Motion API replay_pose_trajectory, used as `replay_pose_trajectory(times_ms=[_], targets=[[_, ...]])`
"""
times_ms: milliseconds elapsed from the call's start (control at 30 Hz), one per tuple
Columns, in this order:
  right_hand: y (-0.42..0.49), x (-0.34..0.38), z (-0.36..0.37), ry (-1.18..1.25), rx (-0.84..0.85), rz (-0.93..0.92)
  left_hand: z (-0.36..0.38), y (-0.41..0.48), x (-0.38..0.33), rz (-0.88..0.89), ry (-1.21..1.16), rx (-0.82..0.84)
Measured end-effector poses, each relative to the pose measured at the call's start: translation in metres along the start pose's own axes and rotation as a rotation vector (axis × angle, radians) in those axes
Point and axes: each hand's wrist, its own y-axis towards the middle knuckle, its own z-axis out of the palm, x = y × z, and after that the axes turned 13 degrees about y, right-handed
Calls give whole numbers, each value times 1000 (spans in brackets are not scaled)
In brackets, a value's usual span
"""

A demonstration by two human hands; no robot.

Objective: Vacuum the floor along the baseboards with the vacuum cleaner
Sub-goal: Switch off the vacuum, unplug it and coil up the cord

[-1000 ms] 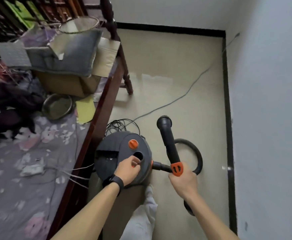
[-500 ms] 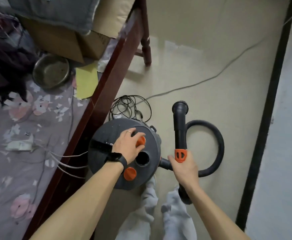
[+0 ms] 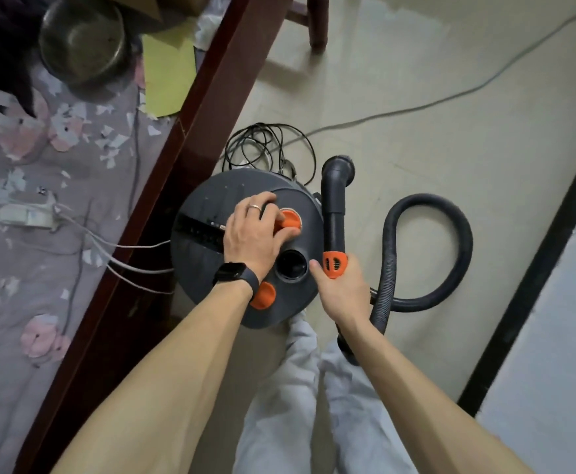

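Curled round an orange knob (image 3: 291, 221) on the lid of the round dark vacuum cleaner (image 3: 207, 268), centre frame, the left hand (image 3: 250, 236) pinches it between thumb and fingers, and half the knob is hidden beneath them. Just to the right, the right hand (image 3: 343, 290) wraps the black wand (image 3: 335, 213) below its orange slider (image 3: 334, 265), with the fingers out of sight behind the tube. At far left, a patterned bedcover (image 3: 16, 295) holds a metal bowl (image 3: 81, 39) at the top edge and a blurred white power strip (image 3: 26, 217). A dark wooden bed rail (image 3: 183, 159) runs diagonally beside the cleaner. Right of the wand, the hose (image 3: 459, 234) loops on the pale floor (image 3: 450, 148). A black baseboard (image 3: 536, 268) slants along the right side.
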Motion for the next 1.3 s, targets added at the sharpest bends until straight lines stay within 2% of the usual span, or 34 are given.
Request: replay_pose_trajectory(times_ms=[200,333,400,500,633,700,800,967,1133,1300], targets=[[3,10,5,-19,0,-15,3,-2,1,-17,-9,-38],[6,8,5,-47,19,-50,4,-16,-3,-109,-277,14],[5,9,4,-49,18,-62,1,-40,2,-171,-365,-31],[2,11,4,-61,23,-65,1,-96,17,-228,-313,-130],[-1,12,3,-69,34,-57,8,-152,31,-121,-188,75],[1,14,2,-77,37,-58,12,-155,32,-131,-168,105],[4,15,0,-83,41,-56,13,-145,29,-201,-176,74],[4,14,2,-78,24,-79,17,-142,26,-135,-29,-37],[4,12,1,-109,21,-120,15,-140,18,-188,-59,-2],[17,20,-3,-202,35,-279,19,-130,11,-279,-256,-22]])
